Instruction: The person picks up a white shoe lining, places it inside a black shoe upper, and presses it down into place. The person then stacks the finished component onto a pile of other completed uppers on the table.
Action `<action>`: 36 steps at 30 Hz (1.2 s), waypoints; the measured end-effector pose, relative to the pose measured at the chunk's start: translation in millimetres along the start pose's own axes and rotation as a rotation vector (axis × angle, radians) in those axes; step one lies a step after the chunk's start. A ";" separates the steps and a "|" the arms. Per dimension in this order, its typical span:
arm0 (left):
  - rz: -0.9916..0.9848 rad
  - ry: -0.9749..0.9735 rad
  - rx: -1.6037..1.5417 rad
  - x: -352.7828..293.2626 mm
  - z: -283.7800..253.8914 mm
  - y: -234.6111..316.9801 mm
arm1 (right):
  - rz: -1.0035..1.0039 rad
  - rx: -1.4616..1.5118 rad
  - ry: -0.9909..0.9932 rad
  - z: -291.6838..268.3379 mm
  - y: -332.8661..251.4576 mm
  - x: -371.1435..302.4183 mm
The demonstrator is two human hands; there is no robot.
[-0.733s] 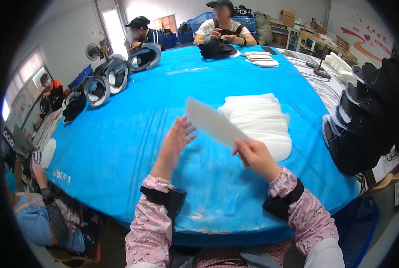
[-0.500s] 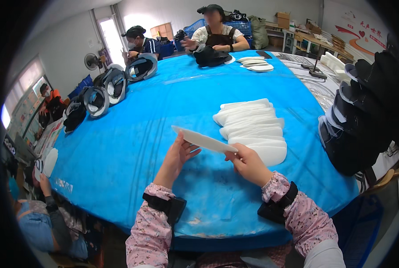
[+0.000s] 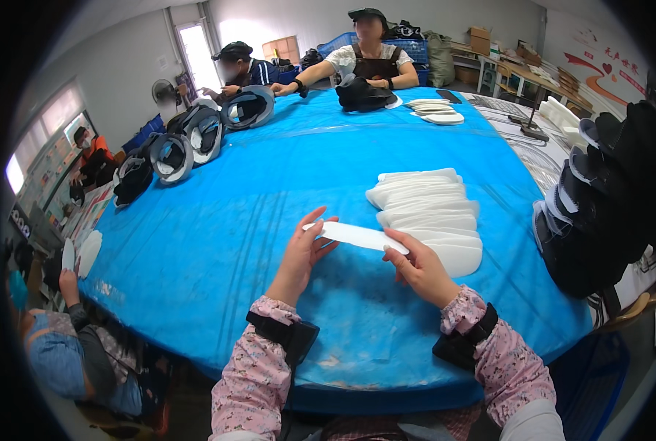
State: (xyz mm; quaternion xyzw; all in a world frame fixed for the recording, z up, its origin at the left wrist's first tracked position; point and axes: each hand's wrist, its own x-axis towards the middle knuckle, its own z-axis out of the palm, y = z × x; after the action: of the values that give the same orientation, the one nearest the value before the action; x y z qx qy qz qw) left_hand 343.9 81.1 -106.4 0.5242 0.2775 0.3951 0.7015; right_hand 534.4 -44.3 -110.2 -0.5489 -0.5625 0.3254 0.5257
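Over the near middle of the blue-covered table, I hold a thin white strip-shaped pad (image 3: 359,236) with rounded ends between both hands. Its left end rests between the thumb and fingers of my left hand (image 3: 306,253), the other fingers spread. My right hand (image 3: 418,269) pinches the right end, thumb in front. Just beyond my right hand lies an overlapping row of similar white pads (image 3: 431,213), fanned out on the blue cover (image 3: 218,242).
At the right edge rises a tall stack of black cap-like items (image 3: 614,198). Several grey-lined black caps (image 3: 172,158) lie along the far left. Across the table a co-worker (image 3: 372,59) has a black item in front, near a small white pile (image 3: 437,112). Another person (image 3: 85,353) sits at left.
The white pad has turned so more of its flat face shows, and my hands have tilted with it. The co-worker across has reached an arm toward the caps at left.
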 end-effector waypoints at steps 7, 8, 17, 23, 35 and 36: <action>-0.017 0.022 0.028 3.8 -4.3 -6.6 | -0.047 -0.097 0.040 -0.9 -3.0 -1.0; -0.017 0.028 0.028 2.9 -5.5 -5.6 | -0.065 -0.117 0.041 -0.4 -4.9 0.3; 0.037 0.136 -0.084 9.5 -8.8 -13.0 | -0.102 -0.193 0.036 -2.1 -4.1 0.8; 0.181 0.111 -0.340 15.7 -25.6 -12.5 | -0.090 -0.237 0.024 -0.9 -6.3 -0.3; 0.188 0.411 -0.398 9.9 -32.8 2.7 | -0.102 -0.143 0.128 -5.4 -3.7 -1.1; 0.197 0.472 -0.408 7.9 -36.4 7.1 | -0.075 -0.140 0.079 -8.8 -1.9 -0.5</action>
State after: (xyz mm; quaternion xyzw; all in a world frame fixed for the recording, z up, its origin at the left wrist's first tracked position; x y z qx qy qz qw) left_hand 317.0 107.5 -110.2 0.2911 0.2957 0.6192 0.6666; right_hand 542.2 -47.0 -106.4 -0.5755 -0.5828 0.2434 0.5196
